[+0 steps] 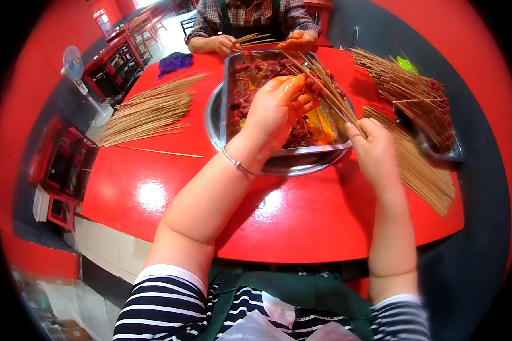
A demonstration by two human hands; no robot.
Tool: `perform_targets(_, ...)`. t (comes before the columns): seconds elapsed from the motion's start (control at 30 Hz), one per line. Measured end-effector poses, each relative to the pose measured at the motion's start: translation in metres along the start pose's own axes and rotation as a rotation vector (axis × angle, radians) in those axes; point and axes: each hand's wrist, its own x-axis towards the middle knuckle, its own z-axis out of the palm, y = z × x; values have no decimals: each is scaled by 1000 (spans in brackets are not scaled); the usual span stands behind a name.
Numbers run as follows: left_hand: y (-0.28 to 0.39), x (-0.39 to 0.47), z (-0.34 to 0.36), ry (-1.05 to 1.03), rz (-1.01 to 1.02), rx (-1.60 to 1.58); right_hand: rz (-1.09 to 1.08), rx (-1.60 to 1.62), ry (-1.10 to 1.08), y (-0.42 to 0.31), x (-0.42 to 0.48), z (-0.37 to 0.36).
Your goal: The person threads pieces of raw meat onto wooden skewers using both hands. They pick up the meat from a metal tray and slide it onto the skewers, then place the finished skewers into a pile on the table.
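My right hand (375,145) grips the lower ends of a bundle of thin wooden skewers (341,106). The skewers slant up and left over a rectangular metal tray (281,152). Pieces of dark red, sauced meat (313,81) show around their upper part. My left hand (281,100), its fingers curled and coated in orange sauce, is above the tray beside that meat. Whether its fingers pinch a piece cannot be seen. Inside the tray lie more red meat pieces (249,79) and orange oil (322,123). A round metal dish (213,115) sits beneath the tray.
Bare skewers (153,111) lie at left, more (422,166) at right. Meat-loaded skewers (409,89) rest in a container (456,151) at the far right. Opposite, a person holds skewers (254,40) near the tray. A purple cloth (175,64) lies on the red table (187,183).
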Motion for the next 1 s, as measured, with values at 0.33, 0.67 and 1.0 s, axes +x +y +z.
perform_targets(0.33, 8, -1, -10, -201, 87, 1319, 12, 102, -56, 7, 4, -2)
perform_targets(0.67, 19, 13, -47, -197, 50, 1816, 9, 271, -162, 20, 8, -8)
perform_targets(1.0, 18, 23, -37, 150, 17, 624, 102, 291, -264, 17, 6, -9)
